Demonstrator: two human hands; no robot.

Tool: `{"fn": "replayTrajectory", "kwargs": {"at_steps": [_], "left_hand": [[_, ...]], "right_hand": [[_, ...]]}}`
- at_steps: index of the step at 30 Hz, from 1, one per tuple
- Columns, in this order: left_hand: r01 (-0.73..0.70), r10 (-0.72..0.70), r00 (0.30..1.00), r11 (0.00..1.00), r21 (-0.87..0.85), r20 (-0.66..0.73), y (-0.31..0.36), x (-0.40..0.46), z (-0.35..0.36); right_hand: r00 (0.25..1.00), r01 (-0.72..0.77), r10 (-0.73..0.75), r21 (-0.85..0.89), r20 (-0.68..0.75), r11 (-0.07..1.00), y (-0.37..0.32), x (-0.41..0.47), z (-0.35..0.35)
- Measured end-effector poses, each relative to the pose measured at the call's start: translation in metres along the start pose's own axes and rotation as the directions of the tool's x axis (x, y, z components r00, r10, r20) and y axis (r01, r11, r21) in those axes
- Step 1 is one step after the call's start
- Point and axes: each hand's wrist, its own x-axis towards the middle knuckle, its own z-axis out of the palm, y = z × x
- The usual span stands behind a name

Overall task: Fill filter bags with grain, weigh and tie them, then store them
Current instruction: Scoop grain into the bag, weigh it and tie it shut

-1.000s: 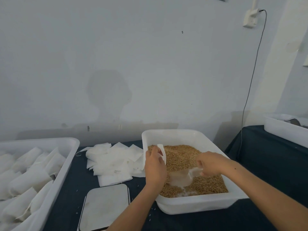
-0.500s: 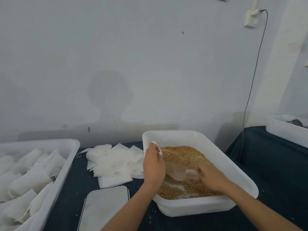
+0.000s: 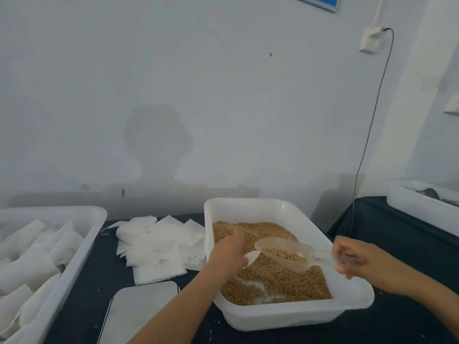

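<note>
A white tub [image 3: 285, 316] holds brown grain [image 3: 275, 276]. My left hand [image 3: 229, 252] grips a white filter bag [image 3: 251, 256] over the grain, its mouth facing right. My right hand [image 3: 357, 259] holds the handle of a clear plastic scoop [image 3: 285, 253] with some grain in it. The scoop's front end is at the bag's mouth. A pile of flat empty filter bags [image 3: 156, 247] lies on the dark cloth left of the tub. A scale [image 3: 141, 311] with a pale flat top sits at the near edge.
A long white tub [image 3: 74, 256] at the left holds several filled white bags [image 3: 29, 264]. Another white tub [image 3: 422, 209] stands on a dark table at the far right. A cable [image 3: 367, 135] hangs down the wall from a socket.
My right hand has lifted the scoop out of the grain and drawn back to the right, with grain in it. My left hand has lowered the bag toward the scoop's tip.
</note>
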Motion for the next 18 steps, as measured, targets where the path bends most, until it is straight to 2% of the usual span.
{"fn": "replayTrajectory", "kwargs": {"at_steps": [6, 18], "left_hand": [[-0.030, 0.030, 0.999, 0.999, -0.011, -0.033, 0.000, 0.001, 0.005], [-0.139, 0.135, 0.988, 0.989, -0.058, -0.074, -0.002, -0.001, 0.008]], "right_hand": [[0.996, -0.031, 0.042, -0.141, 0.078, 0.990, -0.019, 0.000, 0.001], [0.987, -0.057, 0.113, -0.407, 0.114, 0.912, -0.054, 0.017, -0.023]]}}
